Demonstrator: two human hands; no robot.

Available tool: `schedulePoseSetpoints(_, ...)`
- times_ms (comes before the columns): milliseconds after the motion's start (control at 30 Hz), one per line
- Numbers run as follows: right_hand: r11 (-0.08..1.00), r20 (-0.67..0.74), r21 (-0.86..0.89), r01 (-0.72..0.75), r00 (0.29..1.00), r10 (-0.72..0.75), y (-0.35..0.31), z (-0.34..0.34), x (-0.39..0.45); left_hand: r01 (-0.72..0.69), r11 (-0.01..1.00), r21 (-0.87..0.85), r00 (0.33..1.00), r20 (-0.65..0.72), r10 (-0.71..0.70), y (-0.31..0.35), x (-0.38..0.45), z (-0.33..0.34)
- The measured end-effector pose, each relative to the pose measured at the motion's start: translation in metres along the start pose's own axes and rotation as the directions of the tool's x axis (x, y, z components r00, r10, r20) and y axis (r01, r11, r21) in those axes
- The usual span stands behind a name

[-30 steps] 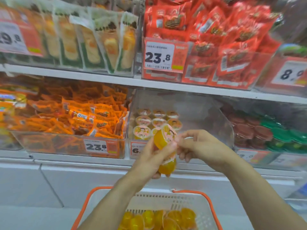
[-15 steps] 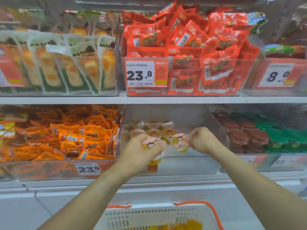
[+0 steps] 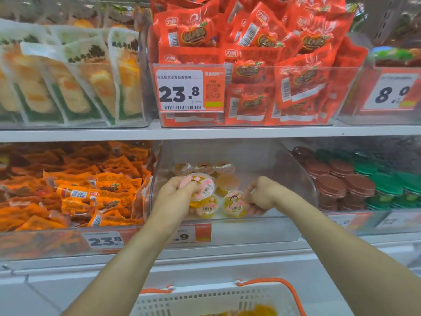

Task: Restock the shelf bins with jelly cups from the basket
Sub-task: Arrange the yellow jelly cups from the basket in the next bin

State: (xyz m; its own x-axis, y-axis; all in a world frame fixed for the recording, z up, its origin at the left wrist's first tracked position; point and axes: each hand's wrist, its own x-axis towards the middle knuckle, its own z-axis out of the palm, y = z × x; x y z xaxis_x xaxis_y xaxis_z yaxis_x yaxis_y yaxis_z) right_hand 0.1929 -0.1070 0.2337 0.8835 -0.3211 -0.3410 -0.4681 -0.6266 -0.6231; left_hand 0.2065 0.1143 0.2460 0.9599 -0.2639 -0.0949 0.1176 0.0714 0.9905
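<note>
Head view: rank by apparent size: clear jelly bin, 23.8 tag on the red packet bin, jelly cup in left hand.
1. clear jelly bin
2. 23.8 tag
3. jelly cup held by the left hand

The cup is nearer the camera, yet looks smallest.

The basket (image 3: 211, 302) is cut off by the bottom edge. The left hand (image 3: 175, 197) hides part of the price tag (image 3: 189, 234) and the cup (image 3: 201, 185) beneath it. Right-hand labels (image 3: 341, 222) are too blurred to read.

Your left hand (image 3: 176, 196) and right hand (image 3: 259, 197) are bare, with no gloves, rings or watch showing, and both of your forearms are uncovered up to the frame's edge.
</note>
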Motion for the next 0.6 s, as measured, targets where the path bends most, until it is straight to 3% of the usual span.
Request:
schedulePoseSetpoints(133,0.995,0.047,-0.100,-0.029,0.998,0.034,0.009,0.000,0.002,0.009,1.000,-0.010,0.999,-0.046,-0.009,-0.006,0.008,0.000)
schedulePoseSetpoints(400,0.997,0.066,0.077,-0.016,0.998,0.011,0.005,0.013,0.010,0.013,1.000,-0.009,0.999,-0.037,-0.014,-0.008,0.007,-0.002)
schedulePoseSetpoints(600,0.999,-0.001,0.024,-0.026,1.000,0.026,0.005,0.013,0.012,0.006,1.000,-0.009,0.999,-0.033,-0.006,-0.007,0.007,-0.002)
